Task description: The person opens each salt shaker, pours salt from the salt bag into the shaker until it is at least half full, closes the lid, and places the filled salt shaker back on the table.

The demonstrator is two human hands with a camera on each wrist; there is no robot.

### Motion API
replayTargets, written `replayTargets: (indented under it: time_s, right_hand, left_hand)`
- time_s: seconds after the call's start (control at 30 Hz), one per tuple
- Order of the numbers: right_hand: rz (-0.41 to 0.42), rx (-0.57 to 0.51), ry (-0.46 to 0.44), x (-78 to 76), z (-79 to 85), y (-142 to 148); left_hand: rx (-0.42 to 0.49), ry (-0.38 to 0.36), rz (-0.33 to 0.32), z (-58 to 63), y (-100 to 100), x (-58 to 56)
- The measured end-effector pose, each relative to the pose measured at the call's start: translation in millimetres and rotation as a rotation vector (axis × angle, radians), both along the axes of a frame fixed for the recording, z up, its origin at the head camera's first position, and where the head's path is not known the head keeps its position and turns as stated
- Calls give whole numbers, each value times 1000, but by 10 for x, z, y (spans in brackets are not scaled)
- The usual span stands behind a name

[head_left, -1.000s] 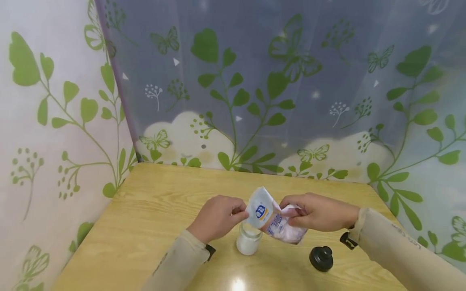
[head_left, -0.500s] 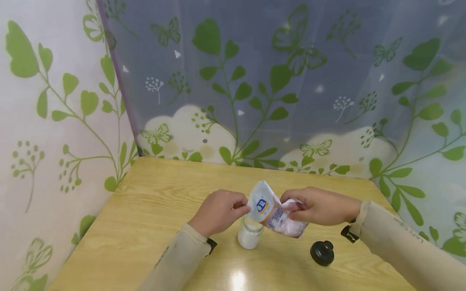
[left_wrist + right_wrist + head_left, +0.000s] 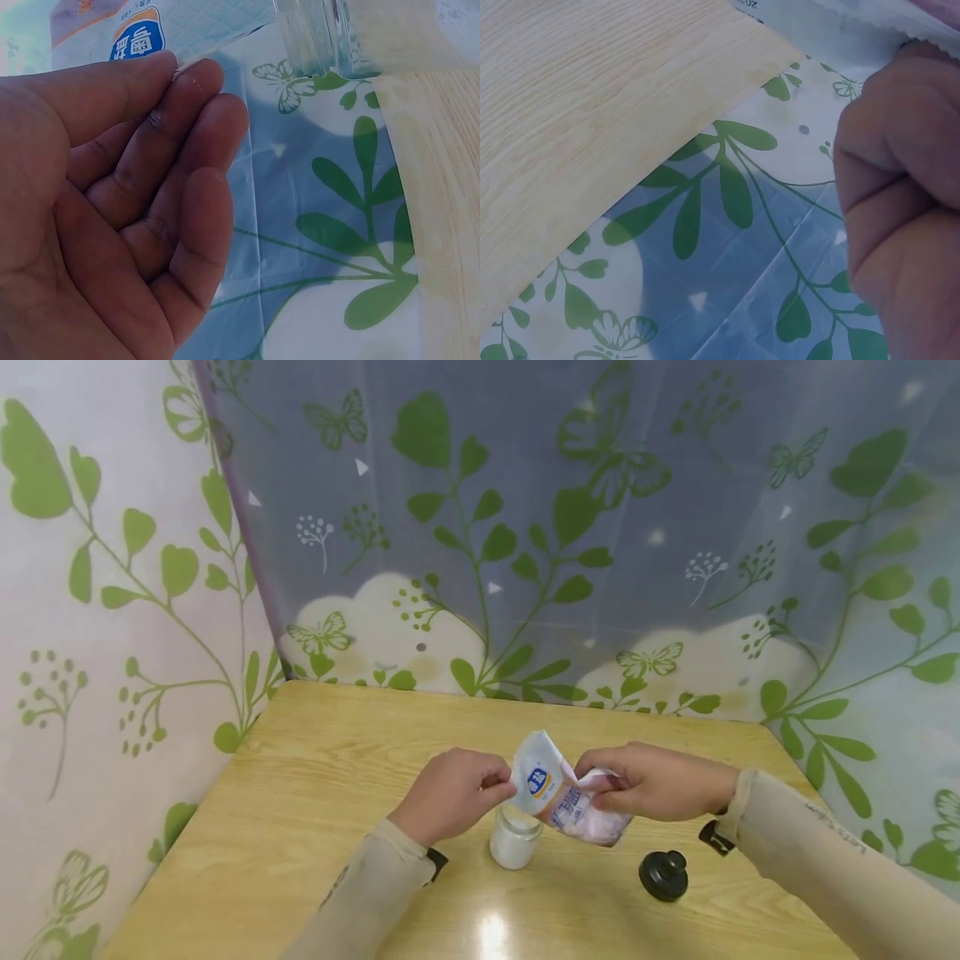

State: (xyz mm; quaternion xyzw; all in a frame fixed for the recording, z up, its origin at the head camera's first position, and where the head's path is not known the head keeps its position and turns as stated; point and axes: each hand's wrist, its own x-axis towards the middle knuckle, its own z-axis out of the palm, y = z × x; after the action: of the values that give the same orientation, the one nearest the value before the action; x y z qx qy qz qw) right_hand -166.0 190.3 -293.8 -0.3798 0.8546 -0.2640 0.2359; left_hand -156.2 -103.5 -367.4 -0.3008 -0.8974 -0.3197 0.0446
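Note:
A white and pink salt bag (image 3: pixel 551 793) with printed lettering hangs tilted over a glass jar (image 3: pixel 514 847), its mouth end down at the left. My left hand (image 3: pixel 453 795) pinches the bag's edge between thumb and index finger; in the left wrist view its other fingers curl loosely below. Gathered in my right hand (image 3: pixel 656 781) is the right part of the bag, crumpled under the fingers. White grains fill much of the jar, which stands upright on the table. The bag hides part of the jar's mouth, so any flow of salt cannot be made out.
A black knobbed lid (image 3: pixel 663 875) lies on the wooden table (image 3: pixel 337 760), to the right of the jar and below my right wrist. Patterned curtains (image 3: pixel 480 527) with leaves and butterflies stand along the back and both sides of the table.
The head view has shifted slightly, so the table and hands sit a little higher in the frame. Both hands keep their hold on the salt bag, with its tilt nearly the same.

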Motion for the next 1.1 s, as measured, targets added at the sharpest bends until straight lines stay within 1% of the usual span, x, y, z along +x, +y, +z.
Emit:
replayTargets:
  time_s: [0.2, 0.43, 0.63, 0.8, 1.1]
  right_hand:
    - [7, -6, -11, 2, 7, -6]
    - [17, -15, -3, -3, 29, -19]
    - [14, -23, -29, 11, 44, 13]
    - [8, -25, -34, 12, 32, 40]
    - [7, -15, -30, -13, 55, 38]
  left_hand:
    - [-1, 3, -2, 12, -6, 2]
    - [-11, 2, 3, 39, -30, -7]
    - [-9, -25, 4, 17, -28, -23]
    - [5, -51, -5, -1, -27, -39]
    - [0, -79, 18, -40, -12, -64]
